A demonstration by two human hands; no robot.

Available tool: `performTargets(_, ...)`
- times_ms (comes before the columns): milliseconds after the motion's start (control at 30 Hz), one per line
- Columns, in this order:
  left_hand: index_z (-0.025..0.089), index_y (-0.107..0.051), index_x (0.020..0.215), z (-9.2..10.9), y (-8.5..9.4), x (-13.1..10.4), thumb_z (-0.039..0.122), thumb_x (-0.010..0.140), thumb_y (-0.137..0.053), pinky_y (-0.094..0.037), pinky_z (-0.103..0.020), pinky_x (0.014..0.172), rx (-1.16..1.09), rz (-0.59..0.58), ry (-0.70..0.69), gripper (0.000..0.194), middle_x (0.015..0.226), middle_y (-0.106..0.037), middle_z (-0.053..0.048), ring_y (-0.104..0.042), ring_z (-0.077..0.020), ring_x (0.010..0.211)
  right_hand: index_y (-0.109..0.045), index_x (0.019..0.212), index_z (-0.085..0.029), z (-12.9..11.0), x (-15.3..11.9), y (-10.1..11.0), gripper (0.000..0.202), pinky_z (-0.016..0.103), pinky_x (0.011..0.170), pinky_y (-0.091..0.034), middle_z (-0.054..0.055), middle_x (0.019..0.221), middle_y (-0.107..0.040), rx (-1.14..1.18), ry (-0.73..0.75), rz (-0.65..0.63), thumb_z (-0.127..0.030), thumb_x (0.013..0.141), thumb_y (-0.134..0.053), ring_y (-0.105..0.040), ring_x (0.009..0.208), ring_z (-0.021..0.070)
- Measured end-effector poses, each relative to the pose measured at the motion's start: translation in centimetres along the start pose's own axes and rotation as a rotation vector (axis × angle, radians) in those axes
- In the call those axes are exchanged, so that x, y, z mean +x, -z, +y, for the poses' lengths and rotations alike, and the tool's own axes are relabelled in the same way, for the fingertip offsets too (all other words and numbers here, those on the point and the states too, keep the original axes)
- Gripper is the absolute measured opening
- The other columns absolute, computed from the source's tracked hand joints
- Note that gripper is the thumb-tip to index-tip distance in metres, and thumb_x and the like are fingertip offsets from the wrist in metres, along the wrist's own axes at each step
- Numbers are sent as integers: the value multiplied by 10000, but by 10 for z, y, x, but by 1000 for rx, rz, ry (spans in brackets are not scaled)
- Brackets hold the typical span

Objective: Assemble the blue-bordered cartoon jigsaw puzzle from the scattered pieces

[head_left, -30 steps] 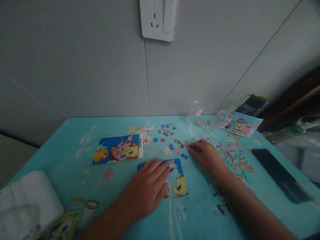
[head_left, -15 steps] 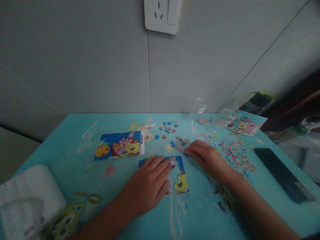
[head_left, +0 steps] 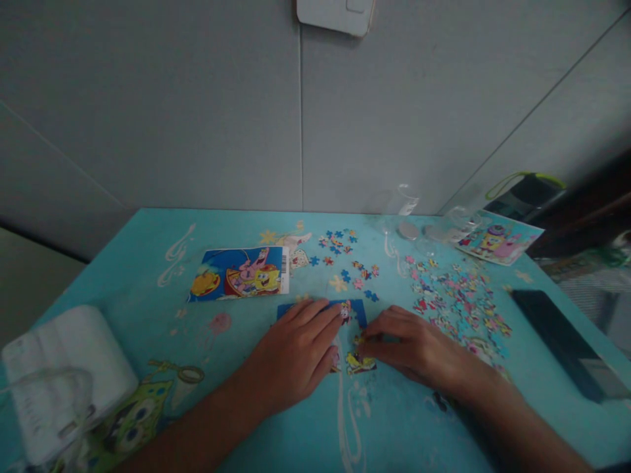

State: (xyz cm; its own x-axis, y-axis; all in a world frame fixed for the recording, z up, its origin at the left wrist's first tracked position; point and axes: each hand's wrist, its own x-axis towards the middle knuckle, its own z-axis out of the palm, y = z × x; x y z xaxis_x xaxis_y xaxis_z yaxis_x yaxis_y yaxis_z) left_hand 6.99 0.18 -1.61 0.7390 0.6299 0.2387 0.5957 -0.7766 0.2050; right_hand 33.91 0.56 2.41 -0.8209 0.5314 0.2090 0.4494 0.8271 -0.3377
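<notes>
My left hand (head_left: 296, 358) lies flat, fingers stretched out, over the left part of a partly joined puzzle (head_left: 362, 363) and hides much of it. At the puzzle's right edge is my right hand (head_left: 411, 341), its thumb and fingers pinched together by the yellow pieces; whatever is between the fingertips is hidden. The reference picture card (head_left: 254, 272) rests behind my left hand. Small groups of loose pieces (head_left: 338, 242) lie behind the puzzle, and a large heap of mixed pieces (head_left: 463, 295) spreads out on the right.
Behind the heap stand clear containers (head_left: 407, 200), round lids (head_left: 408, 230) and a second picture card (head_left: 500, 240). A dark long box (head_left: 566, 341) lies at the right, near a dark pouch (head_left: 530, 196). A white package (head_left: 69, 381) sits at the left.
My right hand has moved from the loose blue pieces toward me, to the puzzle's right edge. My left hand stays on the puzzle. The camera view has tilted down slightly.
</notes>
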Motion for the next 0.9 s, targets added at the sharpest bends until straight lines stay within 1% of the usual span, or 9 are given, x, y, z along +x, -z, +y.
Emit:
performTargets(67,146,-416,1476,0,1,0,281,1027,-413,-364,-543,1193,-1,-7,-1,468,1540,-427,-59,-370,-281,1407,-728,1108,-250,1,1,3,185,367,847,-503,48,985,-710,25,-51,-57,-231,1004,-576,-649,931,180)
performTargets(133,143,-424,1469,1,1,0,282,1026,-414,-365,-542,1192,-6,-15,0,465,1536,-432,-61,-368,-280,1407,-733,1103,-263,3,0,8,184,362,839,-501,40,969,-707,70,-118,-80,-276,1005,-579,-645,907,177)
performTargets(200,142,-423,1469,0,1,0,283,1026,-417,-371,-530,1190,-8,-18,1,465,1535,-433,-59,-364,-275,1409,-734,1115,-264,5,-2,11,198,360,835,-504,42,975,-707,106,-164,-76,-299,1008,-571,-643,901,179)
performTargets(267,141,-416,1473,0,1,0,286,1028,-418,-375,-519,1190,-4,-19,-1,468,1538,-429,-59,-361,-269,1411,-734,1114,-254,6,-3,13,213,356,829,-506,47,971,-704,117,-202,-60,-289,1017,-549,-642,899,181)
performTargets(367,144,-410,1478,-1,1,0,293,1030,-421,-367,-522,1197,-1,-16,-3,473,1542,-424,-55,-359,-268,1412,-727,1125,-236,4,-2,11,223,347,835,-504,53,967,-696,117,-258,-49,-276,1023,-533,-634,909,183)
performTargets(600,138,-424,1470,1,2,1,271,1017,-435,-371,-547,1195,-1,-23,-9,471,1540,-429,-65,-380,-281,1405,-735,1102,-239,-10,7,3,226,333,818,-507,47,941,-693,133,-278,-41,-299,1027,-530,-626,878,176)
performTargets(667,131,-425,1468,1,2,1,265,1015,-442,-387,-554,1184,-6,-12,-13,473,1533,-439,-75,-388,-288,1400,-741,1086,-237,-10,6,3,220,334,812,-512,49,938,-695,131,-299,-20,-297,1021,-540,-629,877,179)
performTargets(800,142,-414,1477,0,1,1,253,1005,-468,-392,-554,1186,-45,4,1,487,1532,-440,-79,-383,-290,1405,-739,1106,-230,-6,4,4,207,352,847,-518,59,957,-699,120,-342,76,-275,1004,-565,-634,912,193)
performTargets(900,163,-408,1482,0,1,0,246,1009,-466,-399,-532,1191,-75,10,34,483,1530,-443,-62,-383,-271,1408,-738,1106,-242,-8,5,4,200,346,843,-515,59,955,-690,156,-337,66,-289,1001,-574,-629,916,190)
